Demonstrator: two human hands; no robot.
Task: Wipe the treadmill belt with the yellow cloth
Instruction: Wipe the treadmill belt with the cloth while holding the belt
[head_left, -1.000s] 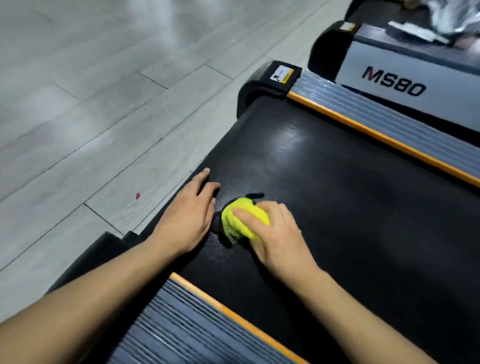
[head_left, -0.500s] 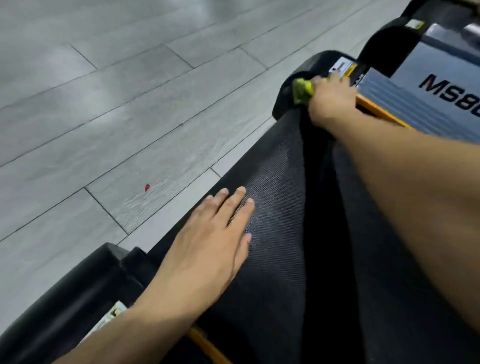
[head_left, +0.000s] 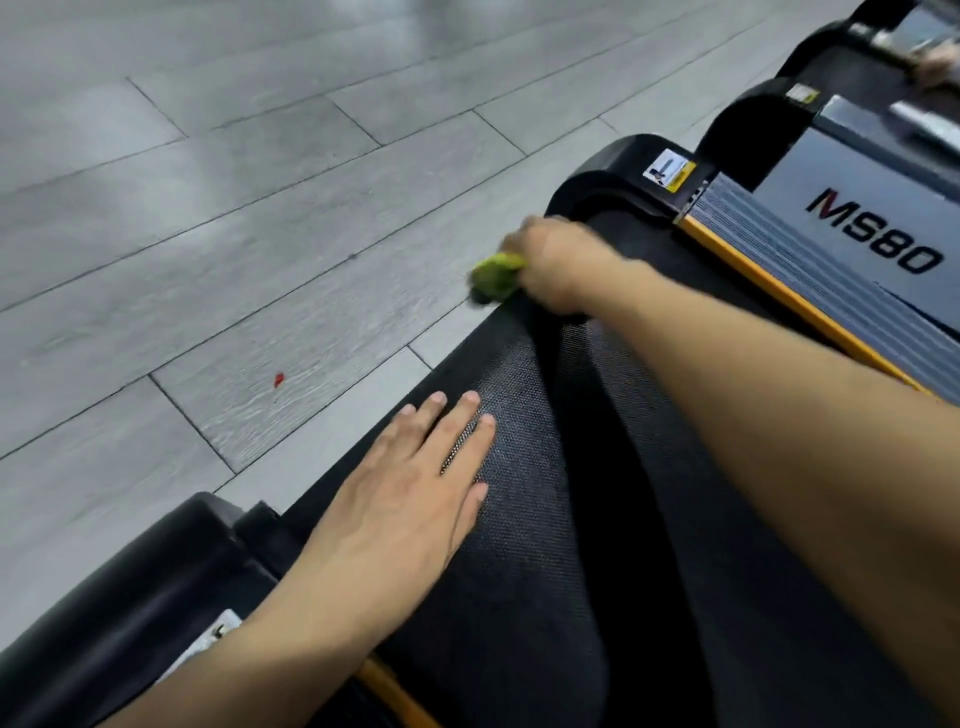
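A person's right hand (head_left: 558, 270) clutches a bunched yellow cloth (head_left: 496, 278) at the black textured treadmill belt's (head_left: 524, 415) rear edge, toward 12 o'clock, while the left hand (head_left: 410, 483) lies flat, fingers straight, at 7 o'clock on the belt.

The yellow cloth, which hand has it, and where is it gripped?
The right hand holds the bunched yellow cloth at the treadmill belt's far edge; blur hides where on the cloth it grips. The left hand lies flat on the belt, holding nothing.
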